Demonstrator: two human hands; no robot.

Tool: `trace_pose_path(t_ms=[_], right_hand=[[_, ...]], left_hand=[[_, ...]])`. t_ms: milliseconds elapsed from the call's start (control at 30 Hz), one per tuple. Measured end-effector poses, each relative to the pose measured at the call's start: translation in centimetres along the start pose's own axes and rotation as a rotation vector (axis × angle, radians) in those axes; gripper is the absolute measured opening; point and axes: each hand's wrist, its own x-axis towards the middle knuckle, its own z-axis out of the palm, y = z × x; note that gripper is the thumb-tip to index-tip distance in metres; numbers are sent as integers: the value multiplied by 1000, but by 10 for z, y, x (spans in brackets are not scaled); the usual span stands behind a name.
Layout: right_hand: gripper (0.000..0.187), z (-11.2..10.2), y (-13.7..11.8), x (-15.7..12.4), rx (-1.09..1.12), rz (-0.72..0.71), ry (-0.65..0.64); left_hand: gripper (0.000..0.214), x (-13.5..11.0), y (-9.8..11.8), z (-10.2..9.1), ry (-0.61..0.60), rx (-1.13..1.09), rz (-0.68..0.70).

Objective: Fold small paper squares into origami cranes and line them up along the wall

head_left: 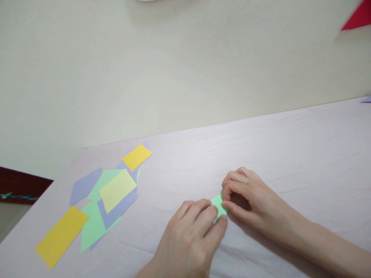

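Note:
A small piece of light green paper (219, 205) lies on the cloth-covered surface between my two hands, and fingers cover parts of it. My left hand (191, 231) has its bent fingertips pressed on the paper's left and lower edges. From the other side, my right hand (246, 195) pinches the right edge between thumb and curled fingers. Whether the paper is folded under the fingers I cannot tell.
To the left lies a loose pile of paper: a yellow piece (62, 236), a smaller yellow piece (137, 157), a pale yellow piece (118, 190), green sheets (92, 227) and purple pieces (85, 186). A wall (174, 77) rises behind. Something red (359, 17) shows at upper right.

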Motion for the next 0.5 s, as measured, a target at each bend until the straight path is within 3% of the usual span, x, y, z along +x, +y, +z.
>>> trace_pose_path(t_ms=[500], right_hand=[[18,0,0,0,-7,10,-9]], left_hand=[[38,0,1,-1,1,18,6]])
